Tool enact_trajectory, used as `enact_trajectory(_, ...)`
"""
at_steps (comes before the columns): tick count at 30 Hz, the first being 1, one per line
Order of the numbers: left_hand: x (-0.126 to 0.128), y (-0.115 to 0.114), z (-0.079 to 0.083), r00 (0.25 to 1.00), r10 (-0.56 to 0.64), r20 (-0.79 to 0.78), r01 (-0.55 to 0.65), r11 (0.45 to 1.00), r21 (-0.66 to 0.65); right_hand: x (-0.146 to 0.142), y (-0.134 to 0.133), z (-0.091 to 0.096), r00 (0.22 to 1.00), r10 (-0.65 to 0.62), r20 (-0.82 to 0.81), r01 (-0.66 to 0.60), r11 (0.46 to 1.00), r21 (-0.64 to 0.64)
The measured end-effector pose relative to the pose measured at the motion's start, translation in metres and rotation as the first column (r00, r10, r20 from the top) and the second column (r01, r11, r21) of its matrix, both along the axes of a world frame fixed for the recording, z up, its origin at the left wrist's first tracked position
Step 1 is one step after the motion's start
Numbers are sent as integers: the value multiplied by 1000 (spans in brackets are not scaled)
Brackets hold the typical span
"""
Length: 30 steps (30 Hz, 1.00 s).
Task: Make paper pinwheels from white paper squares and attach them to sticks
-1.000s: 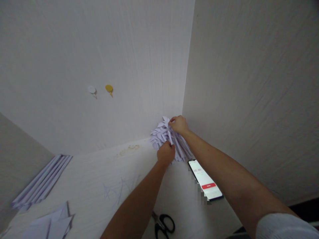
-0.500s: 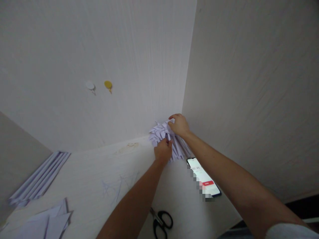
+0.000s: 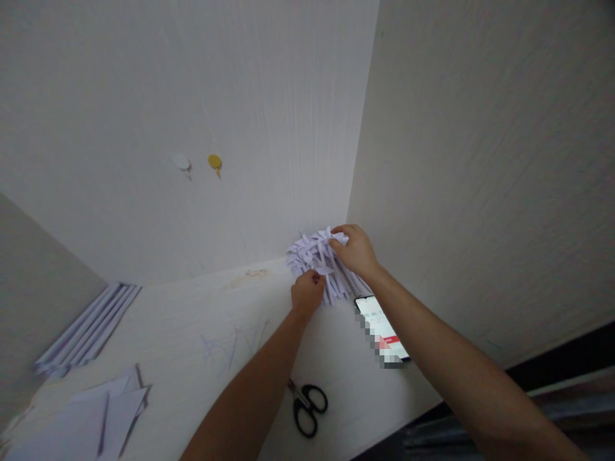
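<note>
In the far corner lies a pile of folded white paper pieces (image 3: 307,248), many with pointed tips. Longer paper strips (image 3: 342,285) run down from its right side toward the phone. My right hand (image 3: 358,250) is at the upper right of the pile, thumb and fingers closed on a paper piece there. At the near edge of the pile, my left hand (image 3: 306,293) is curled, its fingertips pinching a pale paper piece. Part of that piece and the fingertips are hard to make out.
A phone (image 3: 379,326) showing a timer lies partly under my right forearm. Black-handled scissors (image 3: 308,408) rest by my left forearm. Long folded paper strips (image 3: 91,330) and paper sheets (image 3: 72,419) lie at left. Two hooks, one yellow (image 3: 214,162), hang on the wall.
My left hand has drawn slightly back toward me and left from the pile. My right hand has shifted a little to the right. The view has tilted slightly.
</note>
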<state>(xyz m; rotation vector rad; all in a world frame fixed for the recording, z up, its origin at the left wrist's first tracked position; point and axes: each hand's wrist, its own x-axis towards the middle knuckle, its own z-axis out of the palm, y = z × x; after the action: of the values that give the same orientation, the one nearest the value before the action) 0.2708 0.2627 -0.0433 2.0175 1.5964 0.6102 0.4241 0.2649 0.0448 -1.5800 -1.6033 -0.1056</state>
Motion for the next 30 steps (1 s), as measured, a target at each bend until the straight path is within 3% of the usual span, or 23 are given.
enact_trajectory(3,-11,-4,1,1000,-7,-5,7,1000,-8,4,-26,-6,1000,-3,-22,3,1000,10)
enact_trajectory(6,-24,-11,4,1000,-5,-13,5,1000,-13,10,-62,-26,998,-39,-40,39,999,-2)
enact_trajectory(13,-58,-39,13,1000,-25,14,25,1000,-6,2,-193,-120,980,-199,-7,198,978,-73)
enact_trajectory(16,-73,-59,21,999,-23,40,23,1000,14,-2,-228,-146,965,-260,34,262,962,-84)
enact_trajectory(22,-101,-96,52,989,-7,149,-10,994,111,0,-239,-155,949,-294,116,305,948,-93)
enact_trajectory(30,-152,-138,130,899,-8,437,-159,925,346,-3,-239,-155,937,-310,160,328,940,-97)
